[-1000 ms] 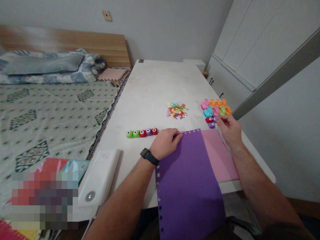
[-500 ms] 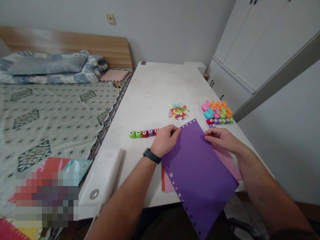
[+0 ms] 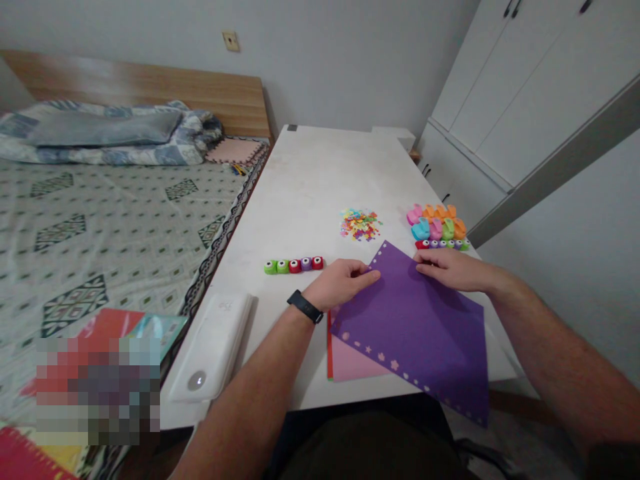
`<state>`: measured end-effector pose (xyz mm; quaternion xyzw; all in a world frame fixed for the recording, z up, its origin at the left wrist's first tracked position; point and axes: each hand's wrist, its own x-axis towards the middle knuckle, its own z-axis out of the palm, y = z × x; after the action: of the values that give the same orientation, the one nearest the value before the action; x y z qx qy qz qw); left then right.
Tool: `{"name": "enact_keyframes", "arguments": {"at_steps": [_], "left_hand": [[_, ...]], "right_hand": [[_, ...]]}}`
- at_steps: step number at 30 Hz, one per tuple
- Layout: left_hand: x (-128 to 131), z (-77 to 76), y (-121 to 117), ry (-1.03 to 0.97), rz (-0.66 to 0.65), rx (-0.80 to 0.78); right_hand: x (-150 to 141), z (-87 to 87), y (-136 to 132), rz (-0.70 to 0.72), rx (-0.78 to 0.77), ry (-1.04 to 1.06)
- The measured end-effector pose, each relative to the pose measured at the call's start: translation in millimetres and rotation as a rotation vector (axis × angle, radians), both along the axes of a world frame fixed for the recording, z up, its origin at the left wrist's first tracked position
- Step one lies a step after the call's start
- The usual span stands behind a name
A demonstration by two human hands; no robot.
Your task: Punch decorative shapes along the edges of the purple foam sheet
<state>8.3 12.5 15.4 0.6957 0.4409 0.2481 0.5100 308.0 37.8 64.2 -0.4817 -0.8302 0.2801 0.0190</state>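
Observation:
A purple sheet of paper with shaped holes punched along two edges lies slantwise between my hands. My left hand, with a dark band on the wrist, pinches its left edge. At the upper right edge, my right hand grips the sheet between thumb and fingers. Beneath it, pink paper shows, with a red edge at the left. Just left of my left hand stands a row of small craft punches in green, red and purple. Beyond the sheet is a pile of colourful paper cut-outs.
Larger punches in pink, orange, blue and green stand at the right edge of the white table. A long white device lies at the front left. The bed is on the left, with coloured paper packs near its edge.
The purple sheet has turned, its near end swinging to the right and uncovering more pink paper. My left hand has moved slightly right. Both hands still hold the sheet.

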Motion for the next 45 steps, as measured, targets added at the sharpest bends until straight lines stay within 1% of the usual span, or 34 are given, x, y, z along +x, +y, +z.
{"name": "enact_keyframes", "arguments": {"at_steps": [4,11,17,24,28,31,34,37,41,45], "left_hand": [[-1,-4.6,3,-0.001,-0.032,-0.001],[-3,-7.3,4,0.028,-0.082,0.009],[-4,-8.3,3,0.056,-0.051,-0.005],[-3,-5.4,1,0.008,-0.077,-0.073],[-2,-3.9,1,-0.01,-0.078,-0.103],[-2,-3.6,0,-0.009,-0.062,-0.1],[-1,-4.3,1,-0.017,-0.06,-0.091],[-1,-5.7,1,-0.011,-0.064,-0.079],[-1,-7.1,1,0.028,-0.051,-0.068],[0,-8.6,1,0.12,0.0,-0.002]], "right_hand": [[-16,4.7,-2,0.063,0.012,-0.06],[-27,-3.1,3,0.164,0.102,-0.094],[-31,-5.8,6,0.122,0.143,-0.083],[-33,-8.7,7,0.111,0.137,-0.092],[-36,-8.2,9,0.095,0.137,-0.075],[-41,-5.1,12,0.055,0.187,-0.033],[-53,1.3,15,0.015,0.242,0.018],[-73,9.2,18,0.017,0.277,0.086],[-106,17.2,21,0.083,0.308,0.171],[-139,20.4,27,0.154,0.324,0.185]]}}
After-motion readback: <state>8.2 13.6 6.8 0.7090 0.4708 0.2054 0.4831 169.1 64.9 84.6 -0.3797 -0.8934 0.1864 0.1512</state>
